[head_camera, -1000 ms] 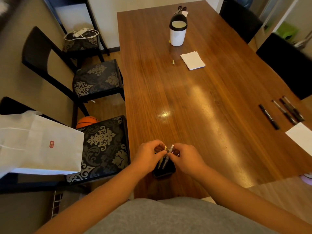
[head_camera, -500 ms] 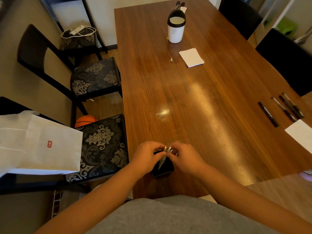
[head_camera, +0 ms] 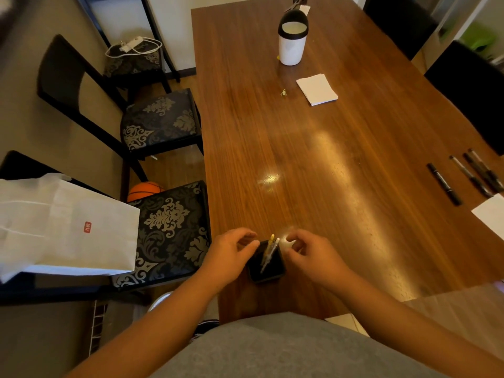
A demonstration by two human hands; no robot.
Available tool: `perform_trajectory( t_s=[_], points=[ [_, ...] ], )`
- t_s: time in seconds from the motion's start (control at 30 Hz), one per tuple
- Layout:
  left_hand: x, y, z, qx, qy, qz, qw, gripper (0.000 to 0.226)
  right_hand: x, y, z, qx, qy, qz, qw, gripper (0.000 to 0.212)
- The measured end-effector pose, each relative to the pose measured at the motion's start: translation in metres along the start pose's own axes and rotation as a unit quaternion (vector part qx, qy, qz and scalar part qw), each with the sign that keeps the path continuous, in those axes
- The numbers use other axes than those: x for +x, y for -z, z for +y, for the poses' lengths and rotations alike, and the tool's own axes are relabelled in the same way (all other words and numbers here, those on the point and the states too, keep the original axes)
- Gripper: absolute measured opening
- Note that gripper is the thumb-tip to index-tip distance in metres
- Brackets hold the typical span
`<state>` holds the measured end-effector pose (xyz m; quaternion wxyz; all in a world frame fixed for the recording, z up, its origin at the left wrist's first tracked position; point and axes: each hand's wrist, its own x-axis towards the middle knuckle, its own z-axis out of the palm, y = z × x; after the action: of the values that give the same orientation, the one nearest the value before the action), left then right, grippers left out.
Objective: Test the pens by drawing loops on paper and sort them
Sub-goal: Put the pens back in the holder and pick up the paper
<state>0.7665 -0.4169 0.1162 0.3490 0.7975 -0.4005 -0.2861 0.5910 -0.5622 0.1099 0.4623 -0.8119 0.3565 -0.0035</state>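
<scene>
A small black square pen holder (head_camera: 268,272) stands near the table's front edge with two pale-capped pens (head_camera: 270,248) leaning in it. My left hand (head_camera: 230,256) hovers just left of the holder, fingers loosely curled, thumb close to its rim. My right hand (head_camera: 311,255) is just right of it, fingers loosely curled and holding nothing. Several black pens (head_camera: 469,177) lie side by side on the table at the far right, above a white sheet of paper (head_camera: 491,215) cut off by the frame edge.
A white cup with a black lid (head_camera: 291,43), a white notepad (head_camera: 317,89), a tiny clip (head_camera: 283,93) and scissors (head_camera: 297,1) sit at the table's far end. Patterned chairs (head_camera: 174,222), a white paper bag (head_camera: 62,227) and a basketball (head_camera: 144,189) are on the left.
Both hands held the two pens over the holder; the pens dropped into it, and now the hands have let go and moved slightly apart.
</scene>
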Motion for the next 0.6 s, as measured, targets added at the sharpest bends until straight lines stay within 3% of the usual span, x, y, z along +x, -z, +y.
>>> perform_trajectory(
  t_s=[0.1,0.2,0.37,0.6],
  points=[
    [-0.023,0.013,-0.028,0.002,0.051,0.04,0.998,0.008,-0.019,0.006,0.022,0.06,-0.06,0.059,0.995,0.003],
    [-0.055,0.022,-0.068,0.002,0.126,0.029,0.992,0.01,-0.047,0.003,0.047,0.097,-0.155,0.113,0.977,0.009],
    [-0.122,0.02,-0.142,0.069,0.223,-0.127,0.964,0.011,-0.115,-0.043,0.076,0.115,-0.259,0.169,0.944,0.019],
    [-0.192,0.011,-0.194,0.153,0.235,-0.307,0.909,0.015,-0.206,-0.155,0.091,0.188,-0.379,0.124,0.897,0.018]
  ],
)
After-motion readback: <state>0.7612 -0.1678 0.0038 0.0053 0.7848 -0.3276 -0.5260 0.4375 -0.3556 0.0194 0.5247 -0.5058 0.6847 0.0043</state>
